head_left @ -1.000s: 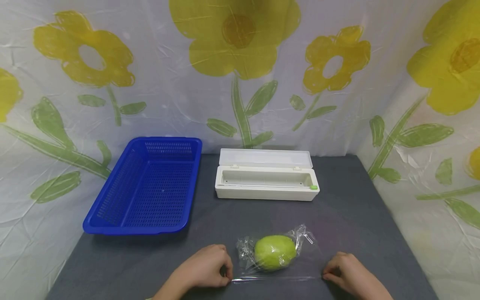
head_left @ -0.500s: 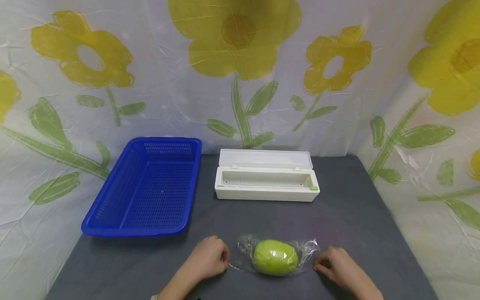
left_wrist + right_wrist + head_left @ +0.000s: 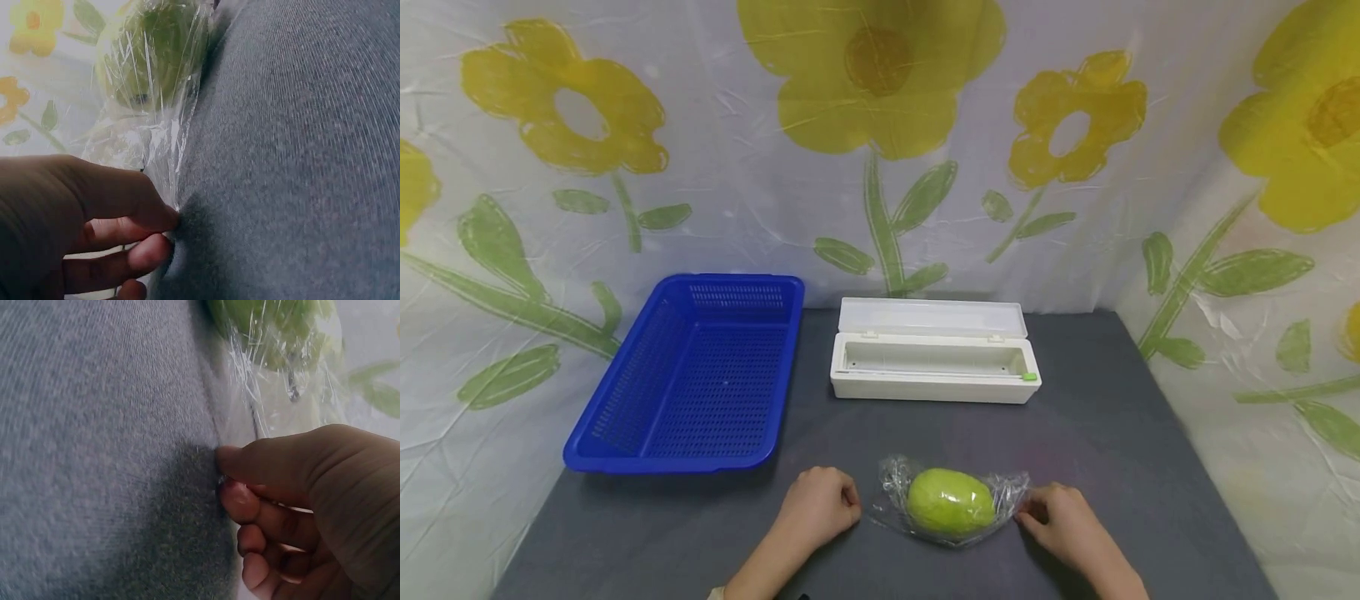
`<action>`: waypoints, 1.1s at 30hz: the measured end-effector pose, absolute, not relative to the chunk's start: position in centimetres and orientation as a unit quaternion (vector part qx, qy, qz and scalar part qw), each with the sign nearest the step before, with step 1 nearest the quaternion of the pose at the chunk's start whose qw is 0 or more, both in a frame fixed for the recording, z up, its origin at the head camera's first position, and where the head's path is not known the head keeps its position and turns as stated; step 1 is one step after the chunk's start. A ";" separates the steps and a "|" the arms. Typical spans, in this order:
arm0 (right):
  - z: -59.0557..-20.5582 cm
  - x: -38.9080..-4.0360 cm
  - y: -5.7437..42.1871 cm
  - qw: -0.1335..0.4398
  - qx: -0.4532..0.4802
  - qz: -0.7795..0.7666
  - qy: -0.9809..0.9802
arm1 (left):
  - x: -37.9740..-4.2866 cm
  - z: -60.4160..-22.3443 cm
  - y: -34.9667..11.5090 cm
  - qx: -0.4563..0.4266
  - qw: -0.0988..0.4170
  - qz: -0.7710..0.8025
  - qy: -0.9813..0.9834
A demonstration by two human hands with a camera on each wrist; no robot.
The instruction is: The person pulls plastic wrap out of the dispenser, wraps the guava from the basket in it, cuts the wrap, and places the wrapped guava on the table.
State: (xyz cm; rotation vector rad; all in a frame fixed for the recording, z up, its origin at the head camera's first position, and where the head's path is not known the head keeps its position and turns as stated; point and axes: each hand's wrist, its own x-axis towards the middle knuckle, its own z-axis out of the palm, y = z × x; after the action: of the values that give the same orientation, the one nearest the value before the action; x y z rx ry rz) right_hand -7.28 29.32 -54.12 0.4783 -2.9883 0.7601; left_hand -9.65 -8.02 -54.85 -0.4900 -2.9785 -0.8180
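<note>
A yellow-green oval fruit (image 3: 951, 502) sits near the front of the table with clear cling film (image 3: 897, 483) around it, bunched at both ends. To its left, my left hand (image 3: 818, 507) pinches a corner of the film between thumb and forefinger; the left wrist view shows the film (image 3: 164, 147) running from those fingertips (image 3: 164, 215) to the fruit. On the other side my right hand (image 3: 1060, 525) pinches the opposite corner. In the right wrist view, the film (image 3: 240, 415) leads down to the right thumb, and the other fingers are curled.
Behind the fruit stands a white cling film dispenser box (image 3: 936, 390) with its lid raised and a green slider (image 3: 1029, 377) at the right. A blue perforated basket (image 3: 677, 463) is at the back left. A flower-printed curtain (image 3: 737, 208) borders the grey table (image 3: 1105, 417).
Both hands have moved slightly away from me and closer together. The film's near edge, earlier stretched straight in front of the fruit, now lies gathered up close around it.
</note>
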 end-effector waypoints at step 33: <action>-53.2 -5.8 24.6 0.241 0.372 0.298 -0.846 | -7.5 -51.3 -4.1 -0.394 0.193 -0.207 -0.875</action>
State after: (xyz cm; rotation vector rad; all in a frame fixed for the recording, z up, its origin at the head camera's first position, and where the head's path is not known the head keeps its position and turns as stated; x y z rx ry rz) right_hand -5.78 24.56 -53.23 1.0171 -2.3135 0.8147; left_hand -7.48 -4.11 -51.31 -1.1039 -2.4535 -0.5801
